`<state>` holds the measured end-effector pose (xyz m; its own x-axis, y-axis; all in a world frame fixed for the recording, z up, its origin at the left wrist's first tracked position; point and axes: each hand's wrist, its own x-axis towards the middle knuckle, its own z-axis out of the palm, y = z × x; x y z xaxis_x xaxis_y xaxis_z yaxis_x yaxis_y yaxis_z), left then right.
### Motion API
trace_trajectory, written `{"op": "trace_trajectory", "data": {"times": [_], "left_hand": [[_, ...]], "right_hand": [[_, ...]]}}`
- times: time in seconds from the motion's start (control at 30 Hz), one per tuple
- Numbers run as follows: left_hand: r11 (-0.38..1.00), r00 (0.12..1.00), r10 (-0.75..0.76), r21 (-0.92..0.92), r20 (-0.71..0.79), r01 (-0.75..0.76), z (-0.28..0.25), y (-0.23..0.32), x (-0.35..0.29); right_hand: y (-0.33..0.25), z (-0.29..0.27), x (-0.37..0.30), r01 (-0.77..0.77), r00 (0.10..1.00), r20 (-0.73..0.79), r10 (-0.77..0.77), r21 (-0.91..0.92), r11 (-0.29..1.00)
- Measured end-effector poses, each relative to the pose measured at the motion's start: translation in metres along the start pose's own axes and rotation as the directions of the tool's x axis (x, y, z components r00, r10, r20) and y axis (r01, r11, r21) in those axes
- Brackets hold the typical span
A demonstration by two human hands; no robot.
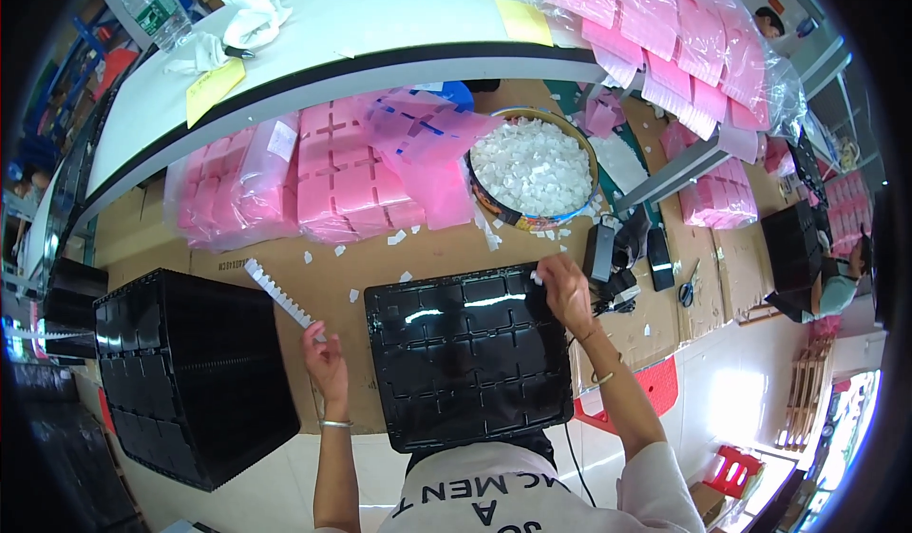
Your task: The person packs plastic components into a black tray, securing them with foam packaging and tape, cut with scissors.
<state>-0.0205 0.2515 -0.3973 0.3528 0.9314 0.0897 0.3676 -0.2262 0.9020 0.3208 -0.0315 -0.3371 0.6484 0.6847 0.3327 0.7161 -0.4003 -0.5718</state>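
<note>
My left hand [328, 367] is closed on the lower end of a white strip [274, 291] with a notched edge, left of a shiny black plastic tray [465, 362]. The tray, moulded with cross-shaped ridges, lies in front of my body at the table's near edge. At its far right corner, my right hand [567, 295] is closed, its fingertips pinching a small white piece [538, 277] against or just over the tray. Whether that piece touches the tray I cannot tell.
A tall stack of black trays [199, 371] stands left. Behind are pink bagged packs [347, 177] and a round tub [513, 218] full of white scraps [532, 167]. Scissors [689, 286] and a black box-like device [598, 253] lie right. A white shelf [380, 20] overhangs the table.
</note>
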Motion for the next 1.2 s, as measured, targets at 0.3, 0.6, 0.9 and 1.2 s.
{"op": "trace_trajectory", "data": {"times": [0.3, 0.6, 0.9, 1.2], "left_hand": [[0.605, 0.785, -0.286, -0.531, 0.55, 0.593, 0.108, 0.079, 0.013], [0.338, 0.676, -0.298, -0.588, 0.674, 0.735, 0.186, 0.106, 0.034], [0.558, 0.815, -0.39, -0.593, 0.429, 0.58, 0.202, 0.124, 0.027], [0.738, 0.982, -0.185, -0.653, 0.046, 0.169, 0.156, 0.186, 0.071]], "right_hand": [[0.095, 0.034, 0.088, -0.235, 0.947, -0.193, 0.259, 0.139, 0.962], [0.078, 0.032, 0.115, -0.184, 0.924, -0.335, 0.187, 0.04, 0.982], [0.054, 0.069, 0.152, -0.351, 0.915, 0.061, 0.398, 0.607, 0.713], [-0.068, 0.104, 0.224, -0.002, 0.991, -0.098, 0.092, 0.672, 0.74]]}}
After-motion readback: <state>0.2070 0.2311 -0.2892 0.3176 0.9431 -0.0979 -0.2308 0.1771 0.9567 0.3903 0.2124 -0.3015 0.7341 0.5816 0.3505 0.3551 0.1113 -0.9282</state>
